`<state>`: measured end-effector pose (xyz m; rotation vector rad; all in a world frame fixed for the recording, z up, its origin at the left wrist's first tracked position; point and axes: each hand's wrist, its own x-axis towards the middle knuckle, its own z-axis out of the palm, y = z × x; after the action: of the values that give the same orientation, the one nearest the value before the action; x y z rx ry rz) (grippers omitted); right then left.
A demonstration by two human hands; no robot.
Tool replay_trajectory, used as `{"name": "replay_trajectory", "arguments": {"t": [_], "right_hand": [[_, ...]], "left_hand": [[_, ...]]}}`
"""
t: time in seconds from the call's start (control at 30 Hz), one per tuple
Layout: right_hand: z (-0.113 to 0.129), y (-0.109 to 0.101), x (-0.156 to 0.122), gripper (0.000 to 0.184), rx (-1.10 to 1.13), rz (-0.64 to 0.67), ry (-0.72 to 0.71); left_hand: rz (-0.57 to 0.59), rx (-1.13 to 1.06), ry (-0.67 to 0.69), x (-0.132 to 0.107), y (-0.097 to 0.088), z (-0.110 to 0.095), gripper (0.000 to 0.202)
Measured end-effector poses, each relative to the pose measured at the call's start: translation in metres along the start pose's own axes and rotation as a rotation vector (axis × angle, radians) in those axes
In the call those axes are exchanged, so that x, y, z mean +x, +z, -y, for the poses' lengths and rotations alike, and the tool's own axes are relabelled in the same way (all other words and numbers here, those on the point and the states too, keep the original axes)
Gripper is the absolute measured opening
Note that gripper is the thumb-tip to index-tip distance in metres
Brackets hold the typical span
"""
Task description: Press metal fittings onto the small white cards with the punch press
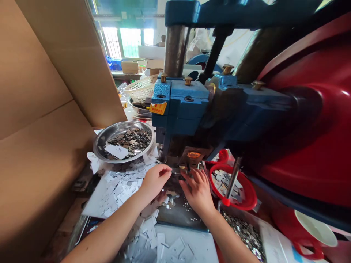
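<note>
Fingers of the left hand are pinched together, thumb against forefinger, on the small metal piece; I read this as a firm clamp. Fingers of the right hand are extended and slightly apart, with the tips just beside the other end of the piece and no grip that I can see.

The piece lies directly below the press head, roughly level, between the two sets of fingertips and touching the left ones. Whether it is seated on the tooling is hidden by the hands.

Progress, as I judge it:
- One piece is in hand under the press head and not yet released.
- Left of the press head and lower, a steel bowl holds a thick layer of dark metal pieces, with a paper slip on top.
- Further below the press head on that side, a loose heap of white blanks lies spread over the bench.
- Right of the press head and lower, a red basin holds a thin layer of pale pieces.
- Further out from the press head, a tray is full of small bright parts.

I judge the run well under way but far from finished, since large stock remains on both sides. I cannot tell which pile feeds the press and which receives from it
</note>
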<state>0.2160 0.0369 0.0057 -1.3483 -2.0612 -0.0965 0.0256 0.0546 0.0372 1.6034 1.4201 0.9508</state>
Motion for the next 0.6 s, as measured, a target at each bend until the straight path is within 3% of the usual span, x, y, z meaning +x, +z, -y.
{"name": "replay_trajectory", "arguments": {"t": [0.17, 0.37, 0.6], "right_hand": [[-0.005, 0.004, -0.003, 0.026, 0.122, -0.086, 0.058], [-0.003, 0.005, 0.001, 0.024, 0.113, -0.035, 0.052], [-0.005, 0.006, 0.003, 0.027, 0.123, 0.003, 0.072]], "left_hand": [[-0.026, 0.206, 0.095, 0.014, 0.015, -0.010, 0.014], [-0.097, 0.333, 0.140, 0.019, 0.022, -0.006, 0.010], [-0.106, 0.394, 0.100, 0.021, 0.023, -0.006, 0.011]]}}
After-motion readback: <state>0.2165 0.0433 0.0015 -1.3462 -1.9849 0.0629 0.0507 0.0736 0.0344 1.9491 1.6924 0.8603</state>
